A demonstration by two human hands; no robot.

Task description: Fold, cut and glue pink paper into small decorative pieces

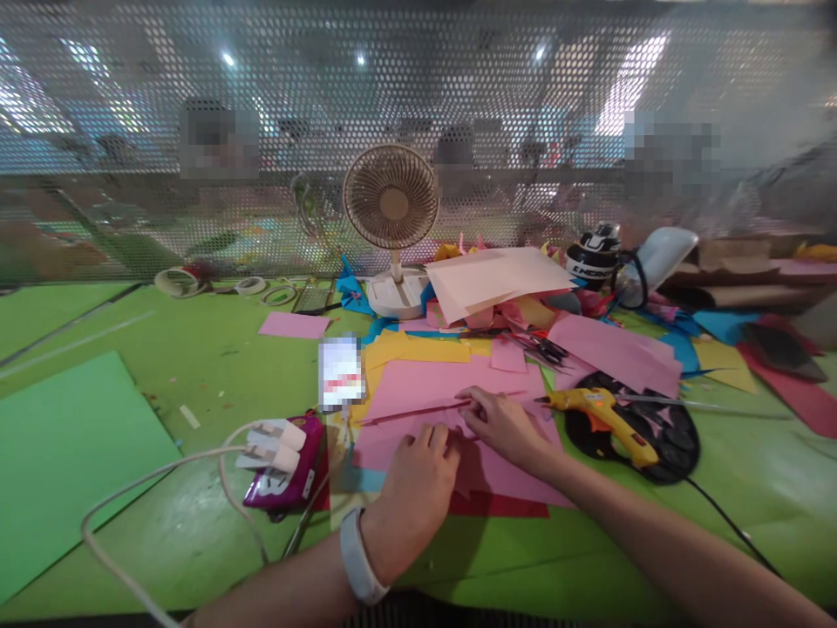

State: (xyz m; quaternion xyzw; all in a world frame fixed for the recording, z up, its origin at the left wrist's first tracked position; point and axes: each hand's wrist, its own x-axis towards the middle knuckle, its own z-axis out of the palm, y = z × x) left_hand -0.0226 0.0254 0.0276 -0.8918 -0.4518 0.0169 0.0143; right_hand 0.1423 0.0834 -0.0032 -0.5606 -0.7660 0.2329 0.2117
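Sheets of pink paper (418, 384) lie stacked on the green table, with a dark, narrow edge or fold running across them. My left hand (418, 488) rests palm down on the near part of the pink paper, fingers laid on it and slightly bent. On that wrist is a pale band (363, 558). To its right, my right hand (503, 427) has thumb and index finger closed at the narrow fold of the paper; the other fingers are curled under. A yellow hot glue gun (605, 419) lies just right of this hand, on a round black tray (683, 445).
A desk fan (392, 205) stands at the back before a perforated metal screen. A phone (341, 371), a purple power strip (288, 467) with white plugs and looping cables lie left. Pliers (546, 349), paper scraps and a dark jar (594, 255) crowd the back right. Green card (71, 462) lies far left.
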